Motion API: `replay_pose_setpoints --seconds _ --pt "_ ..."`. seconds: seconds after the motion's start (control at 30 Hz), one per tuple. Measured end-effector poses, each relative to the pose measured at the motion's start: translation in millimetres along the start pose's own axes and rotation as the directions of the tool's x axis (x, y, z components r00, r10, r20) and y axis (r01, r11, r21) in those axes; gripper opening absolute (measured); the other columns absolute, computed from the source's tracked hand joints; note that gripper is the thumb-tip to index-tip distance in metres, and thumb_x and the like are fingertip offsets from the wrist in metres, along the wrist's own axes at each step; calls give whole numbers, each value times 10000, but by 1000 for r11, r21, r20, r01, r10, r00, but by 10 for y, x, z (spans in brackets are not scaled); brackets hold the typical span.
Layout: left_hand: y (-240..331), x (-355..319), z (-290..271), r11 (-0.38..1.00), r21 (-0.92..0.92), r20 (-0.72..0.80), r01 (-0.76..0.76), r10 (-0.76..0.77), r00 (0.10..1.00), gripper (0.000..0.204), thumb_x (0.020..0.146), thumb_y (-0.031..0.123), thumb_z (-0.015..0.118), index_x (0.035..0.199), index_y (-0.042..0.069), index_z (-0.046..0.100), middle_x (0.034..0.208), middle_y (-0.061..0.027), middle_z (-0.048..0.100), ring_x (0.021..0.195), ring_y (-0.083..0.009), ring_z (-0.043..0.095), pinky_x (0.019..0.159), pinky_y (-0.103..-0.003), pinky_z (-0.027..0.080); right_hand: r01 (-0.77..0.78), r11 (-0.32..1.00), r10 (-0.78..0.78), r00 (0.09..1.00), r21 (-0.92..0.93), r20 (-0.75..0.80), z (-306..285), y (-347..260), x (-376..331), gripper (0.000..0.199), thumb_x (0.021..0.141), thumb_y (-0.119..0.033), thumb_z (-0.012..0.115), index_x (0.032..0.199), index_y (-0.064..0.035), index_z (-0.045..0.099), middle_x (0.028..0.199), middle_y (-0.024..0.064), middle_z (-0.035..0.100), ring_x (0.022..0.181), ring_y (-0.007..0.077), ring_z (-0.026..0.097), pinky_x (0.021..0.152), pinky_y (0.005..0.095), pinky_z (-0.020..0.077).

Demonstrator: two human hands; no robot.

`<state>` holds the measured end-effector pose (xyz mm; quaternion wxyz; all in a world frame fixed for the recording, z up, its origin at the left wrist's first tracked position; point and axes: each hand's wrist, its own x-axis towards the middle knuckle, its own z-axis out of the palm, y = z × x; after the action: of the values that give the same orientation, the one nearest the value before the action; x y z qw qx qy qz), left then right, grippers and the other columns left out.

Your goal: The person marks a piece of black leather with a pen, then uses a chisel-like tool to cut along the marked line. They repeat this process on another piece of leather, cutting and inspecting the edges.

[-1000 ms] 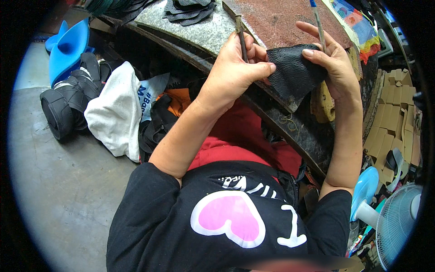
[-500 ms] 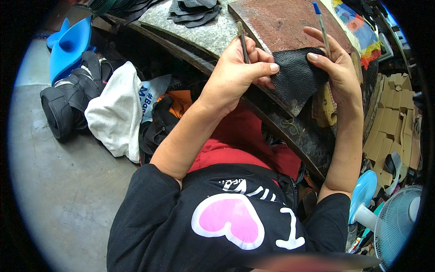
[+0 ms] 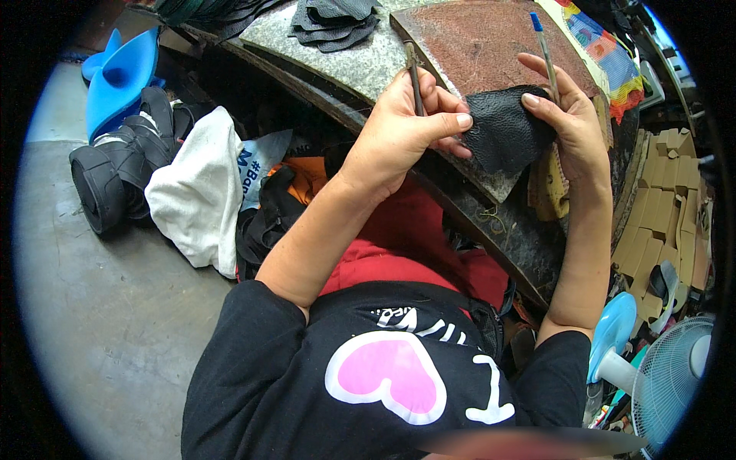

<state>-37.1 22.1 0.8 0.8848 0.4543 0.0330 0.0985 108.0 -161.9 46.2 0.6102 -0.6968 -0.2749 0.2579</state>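
A small piece of black grained leather (image 3: 507,132) is stretched between my two hands above the edge of a reddish-brown board (image 3: 475,44). My left hand (image 3: 414,123) pinches its left edge between thumb and fingers. A thin dark stick-like tool (image 3: 416,80) with a brownish end also sits in that hand, pointing away from me; its kind does not show clearly. My right hand (image 3: 571,115) grips the leather's upper right corner, thumb on top. Behind that thumb, a clear pen with a blue end (image 3: 541,46) stands up between the fingers of the same hand.
Black leather pieces (image 3: 334,27) lie stacked on a pale stone slab (image 3: 277,32) at the back. A yellowish block-like object (image 3: 549,188) is below my right hand. Cardboard boxes (image 3: 659,195) and a fan (image 3: 675,383) stand at right; a whitish cloth (image 3: 195,195) is at left.
The whole view has shifted slightly. Both hands keep their hold on the leather, and its lower part hangs at a slightly different angle.
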Motion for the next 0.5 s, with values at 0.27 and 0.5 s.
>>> replay_pose_setpoints --seconds 0.27,0.5 --pt "12 2 35 999 38 -5 -9 9 1000 358 838 -51 679 908 97 360 909 -99 591 736 -150 647 634 -322 631 65 998 -65 997 -3 -43 18 5 3 452 853 -61 719 1290 -61 601 948 -23 668 816 25 615 763 169 484" --pt "6 2 24 999 54 -6 1 0 1000 367 831 -55 681 889 100 354 913 -105 586 731 -152 645 617 -308 628 50 999 -49 997 16 -57 42 49 12 439 856 -65 721 1279 -59 606 944 -13 667 816 36 618 754 172 493"
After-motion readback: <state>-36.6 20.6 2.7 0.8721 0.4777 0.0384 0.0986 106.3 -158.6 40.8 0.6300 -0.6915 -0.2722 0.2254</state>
